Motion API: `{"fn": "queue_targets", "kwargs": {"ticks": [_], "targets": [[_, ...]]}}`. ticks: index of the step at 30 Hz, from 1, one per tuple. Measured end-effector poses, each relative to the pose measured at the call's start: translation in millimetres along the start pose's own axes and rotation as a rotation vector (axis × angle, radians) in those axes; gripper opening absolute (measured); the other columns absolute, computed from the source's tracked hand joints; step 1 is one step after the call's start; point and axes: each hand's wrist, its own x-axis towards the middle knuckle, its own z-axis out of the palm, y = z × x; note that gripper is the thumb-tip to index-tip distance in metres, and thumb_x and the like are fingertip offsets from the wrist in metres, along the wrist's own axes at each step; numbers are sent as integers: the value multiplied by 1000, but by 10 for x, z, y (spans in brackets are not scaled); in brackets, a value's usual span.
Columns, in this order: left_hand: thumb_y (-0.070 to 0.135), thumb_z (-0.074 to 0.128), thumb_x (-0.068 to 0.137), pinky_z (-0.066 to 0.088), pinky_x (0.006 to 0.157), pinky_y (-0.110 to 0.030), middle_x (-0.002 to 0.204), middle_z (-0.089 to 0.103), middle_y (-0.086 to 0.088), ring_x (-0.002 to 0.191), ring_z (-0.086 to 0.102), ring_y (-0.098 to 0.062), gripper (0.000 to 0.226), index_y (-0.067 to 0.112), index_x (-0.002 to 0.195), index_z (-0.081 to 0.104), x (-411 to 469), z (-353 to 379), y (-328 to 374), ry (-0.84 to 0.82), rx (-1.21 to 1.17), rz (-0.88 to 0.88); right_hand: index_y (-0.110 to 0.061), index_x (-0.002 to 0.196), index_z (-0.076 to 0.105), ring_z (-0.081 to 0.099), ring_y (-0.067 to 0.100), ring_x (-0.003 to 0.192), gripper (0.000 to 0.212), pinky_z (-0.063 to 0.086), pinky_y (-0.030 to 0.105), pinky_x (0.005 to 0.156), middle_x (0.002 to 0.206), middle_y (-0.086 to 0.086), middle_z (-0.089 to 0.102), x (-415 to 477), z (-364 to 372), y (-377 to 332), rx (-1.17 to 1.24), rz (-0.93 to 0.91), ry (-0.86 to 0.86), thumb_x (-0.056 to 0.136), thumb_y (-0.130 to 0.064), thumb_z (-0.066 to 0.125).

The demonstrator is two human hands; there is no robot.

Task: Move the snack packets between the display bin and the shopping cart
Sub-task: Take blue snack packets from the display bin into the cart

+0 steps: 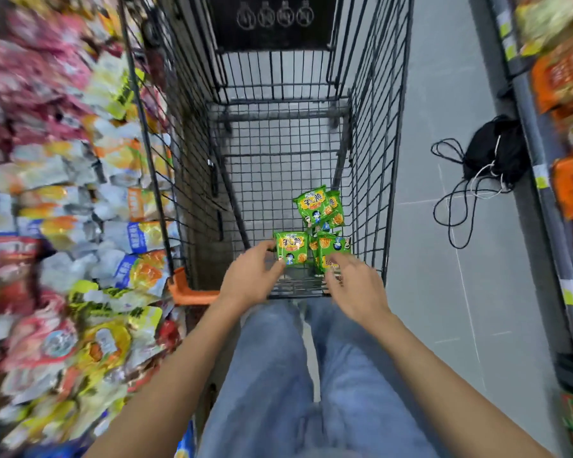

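The left hand (pixel 252 276) pinches one green packet (pixel 291 247) by its edge and the right hand (pixel 354 285) is spread loosely over a second packet (pixel 333 249) in the near corner of the cart (pixel 371 160), so either slick bag could slip free.

The snack packets (pixel 316 204) are bright green, with yellow-orange pictures and a small blue-and-white cartoon figure. The shopping cart (pixel 371 160) is a dark grey wire grid, with an orange corner piece (pixel 187 289) and a black panel (pixel 272 31) that carries white outline symbols. The jeans (pixel 272 375) are light blue. The floor (pixel 444 77) is grey with thin pale lines. The bag (pixel 493 150) is black, with black and white cords. The bin packets (pixel 63 193) are pink, yellow, white, blue and orange; the shelf packets (pixel 563 81) are orange and red.
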Motion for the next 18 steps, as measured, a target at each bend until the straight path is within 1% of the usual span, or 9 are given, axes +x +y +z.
{"fn": "queue_targets", "kwargs": {"ticks": [2, 4, 7, 9, 11, 14, 16, 17, 18], "targets": [[34, 52, 94, 43, 92, -35, 129, 58, -9, 115, 56, -26, 44, 15, 133, 48, -373, -49, 38, 106, -21, 42, -16, 121, 55, 61, 24, 99, 32, 49, 35, 79, 117, 5, 63, -57, -172, -46, 41, -29, 48, 94, -29, 44], [30, 54, 93, 39, 92, -31, 125, 60, -9, 113, 56, -25, 41, 13, 130, 52, -746, -32, 55, 211, -75, 57, -19, 123, 55, 60, 23, 102, 32, 47, 33, 81, 120, 2, 62, -158, -341, -87, 90, -81, 84, 93, -29, 46], [26, 57, 92, 37, 90, -28, 121, 63, -10, 113, 57, -24, 39, 11, 127, 55, -1223, 138, 51, 327, -160, -24, -17, 123, 56, 59, 23, 107, 33, 46, 34, 86, 124, 2, 61, -338, -518, -78, 140, -201, 54, 93, -28, 48], [24, 58, 92, 37, 92, -26, 124, 63, -10, 114, 57, -23, 37, 10, 126, 57, -1524, 332, 53, 408, -243, -124, -15, 124, 55, 61, 26, 104, 33, 49, 37, 86, 122, 5, 63, -460, -588, -14, 134, -296, -44, 93, -26, 49], [21, 60, 91, 38, 90, -24, 119, 65, -9, 111, 60, -22, 35, 11, 124, 59, -1846, 582, 79, 504, -378, -247, -15, 122, 57, 62, 26, 95, 31, 49, 34, 81, 114, 6, 65, -583, -616, 83, 79, -379, -153, 92, -26, 52], [16, 60, 91, 44, 94, -30, 118, 66, -9, 109, 61, -20, 32, 10, 123, 58, -2327, 1027, 142, 628, -653, -436, -17, 118, 59, 65, 19, 86, 28, 42, 24, 72, 106, 0, 67, -776, -571, 194, 29, -474, -325, 91, -23, 55], [14, 59, 91, 45, 96, -32, 116, 65, -8, 106, 61, -21, 31, 10, 122, 58, -2629, 1338, 176, 713, -796, -563, -15, 118, 58, 66, 20, 87, 28, 44, 24, 73, 101, 2, 68, -898, -472, 190, -33, -550, -443, 91, -22, 55], [13, 59, 92, 46, 94, -26, 115, 65, -7, 104, 61, -21, 30, 9, 121, 58, -2779, 1494, 196, 762, -862, -618, -14, 119, 58, 65, 22, 88, 29, 46, 27, 76, 101, 3, 68, -959, -413, 154, -61, -585, -499, 91, -21, 55], [11, 58, 92, 45, 88, -15, 113, 64, -7, 101, 60, -20, 29, 8, 121, 58, -2923, 1638, 216, 813, -931, -668, -12, 119, 58, 65, 24, 90, 29, 49, 31, 80, 101, 4, 68, -1021, -351, 91, -89, -616, -552, 91, -21, 56]]}}
